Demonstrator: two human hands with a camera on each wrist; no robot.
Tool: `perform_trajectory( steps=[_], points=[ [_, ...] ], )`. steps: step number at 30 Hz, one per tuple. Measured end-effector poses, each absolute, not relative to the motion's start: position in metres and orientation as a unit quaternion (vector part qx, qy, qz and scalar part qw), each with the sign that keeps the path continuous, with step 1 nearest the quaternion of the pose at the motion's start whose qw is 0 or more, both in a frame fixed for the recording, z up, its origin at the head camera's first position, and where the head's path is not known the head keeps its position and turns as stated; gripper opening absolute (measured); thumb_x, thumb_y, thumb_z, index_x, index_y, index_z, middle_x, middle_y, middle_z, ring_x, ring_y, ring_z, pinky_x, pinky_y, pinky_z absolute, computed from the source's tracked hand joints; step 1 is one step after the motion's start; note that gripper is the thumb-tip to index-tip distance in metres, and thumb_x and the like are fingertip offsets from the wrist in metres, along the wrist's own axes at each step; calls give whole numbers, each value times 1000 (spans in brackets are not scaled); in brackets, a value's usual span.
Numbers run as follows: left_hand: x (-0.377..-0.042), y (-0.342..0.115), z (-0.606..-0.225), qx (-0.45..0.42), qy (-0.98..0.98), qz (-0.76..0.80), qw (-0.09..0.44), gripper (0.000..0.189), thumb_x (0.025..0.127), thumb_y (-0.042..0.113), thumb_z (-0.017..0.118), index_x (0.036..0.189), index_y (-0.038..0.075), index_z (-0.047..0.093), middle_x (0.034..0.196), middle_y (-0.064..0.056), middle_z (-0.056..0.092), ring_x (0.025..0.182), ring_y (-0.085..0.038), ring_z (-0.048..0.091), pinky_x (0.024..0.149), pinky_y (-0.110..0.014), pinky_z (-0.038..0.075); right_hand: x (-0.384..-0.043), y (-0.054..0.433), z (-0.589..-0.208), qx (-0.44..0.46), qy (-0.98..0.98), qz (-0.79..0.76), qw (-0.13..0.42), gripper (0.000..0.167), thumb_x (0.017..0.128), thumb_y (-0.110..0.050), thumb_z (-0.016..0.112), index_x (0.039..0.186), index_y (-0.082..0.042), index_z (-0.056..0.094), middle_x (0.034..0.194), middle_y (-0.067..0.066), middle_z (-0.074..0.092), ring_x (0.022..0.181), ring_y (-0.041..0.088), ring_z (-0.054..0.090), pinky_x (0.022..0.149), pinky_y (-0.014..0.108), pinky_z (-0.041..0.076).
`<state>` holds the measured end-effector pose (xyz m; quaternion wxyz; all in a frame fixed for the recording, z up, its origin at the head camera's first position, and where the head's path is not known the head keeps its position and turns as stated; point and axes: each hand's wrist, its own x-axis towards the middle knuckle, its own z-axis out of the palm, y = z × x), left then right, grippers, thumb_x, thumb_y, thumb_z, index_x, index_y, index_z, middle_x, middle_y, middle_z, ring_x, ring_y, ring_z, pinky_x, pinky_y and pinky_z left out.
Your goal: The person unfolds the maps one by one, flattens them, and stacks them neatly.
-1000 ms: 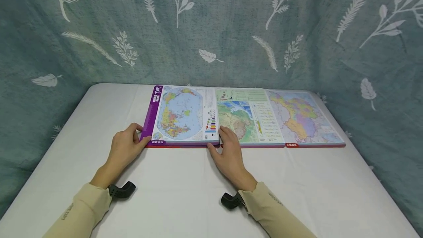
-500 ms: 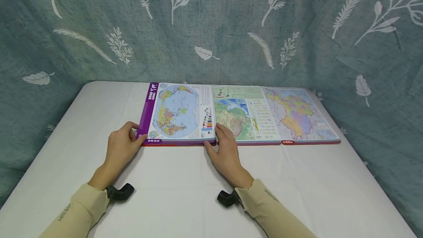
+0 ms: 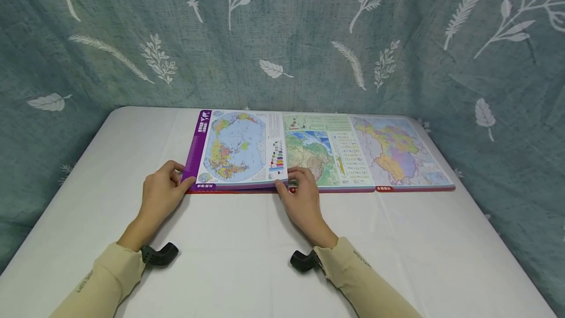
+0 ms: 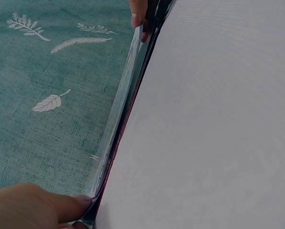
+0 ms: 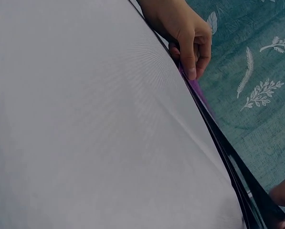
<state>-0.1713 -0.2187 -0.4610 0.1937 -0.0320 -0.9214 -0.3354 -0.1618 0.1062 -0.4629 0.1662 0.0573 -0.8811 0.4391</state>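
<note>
A glossy folding map lies near the table's far edge. Its left panel [image 3: 236, 146], a world map with a purple border, rests over a red-edged layer. To the right stretch a green relief panel [image 3: 318, 156] and a panel with a multicoloured regional map [image 3: 397, 153]. My left hand [image 3: 161, 190] pinches the purple left border near its front corner. My right hand [image 3: 302, 200] pinches the world panel's front right corner, thumb on top, and that corner stands slightly raised. In the right wrist view, a narrow gap shows between the layers near my right fingertips [image 5: 280, 193].
A white cloth covers the table [image 3: 229, 259]. Behind it hangs a green curtain [image 3: 309, 38] with white leaf prints. Both wrists carry black cameras, one of them the left wrist camera [image 3: 160, 254], below beige sleeves.
My right thumb and fingers have shifted onto the world panel's front right corner, which has risen a little from the layer below. My left hand keeps its hold; the view has tilted slightly.
</note>
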Motion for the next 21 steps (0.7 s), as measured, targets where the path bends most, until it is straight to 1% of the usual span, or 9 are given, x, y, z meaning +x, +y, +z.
perform_trajectory(
  steps=[2,5,12,17,19,21],
  points=[
    [-172,-218,-461,-30,-922,-334,195,29,90,15,84,107,-2,68,67,-6,59,60,-18,46,64,-34,35,-162,107,-463,60,-880,440,168,22,94,-20,78,96,1,71,130,14,64,128,32,57,105,49,45],
    [-171,-218,-461,-27,-922,-334,194,27,91,14,83,107,-2,69,68,-7,59,60,-18,46,63,-33,34,-162,108,-464,60,-879,441,171,21,95,-19,77,92,0,69,130,14,64,128,32,58,105,48,46],
    [-171,-217,-461,-25,-920,-342,189,25,91,12,82,107,-2,70,68,-7,60,60,-17,46,63,-32,34,-162,109,-464,48,-868,461,176,18,95,-18,78,92,-3,69,131,11,66,128,30,59,105,46,46],
    [-173,-217,-461,-24,-921,-343,184,23,92,11,80,108,-2,69,69,-7,61,61,-17,48,62,-32,35,-163,111,-463,34,-847,496,190,16,96,-19,78,95,-5,71,126,7,70,116,24,66,89,38,52],
    [-173,-217,-461,-23,-920,-344,184,24,92,11,80,108,-3,69,69,-7,61,61,-17,49,62,-31,36,-163,112,-462,34,-838,506,200,15,97,-18,77,96,-5,71,122,6,71,109,23,68,83,34,52],
    [-173,-217,-462,-22,-920,-344,184,24,92,11,80,108,-3,69,70,-8,62,61,-18,49,61,-30,36,-163,114,-462,36,-831,514,211,14,97,-18,77,97,-5,71,119,7,71,104,22,69,80,30,51]
  ],
)
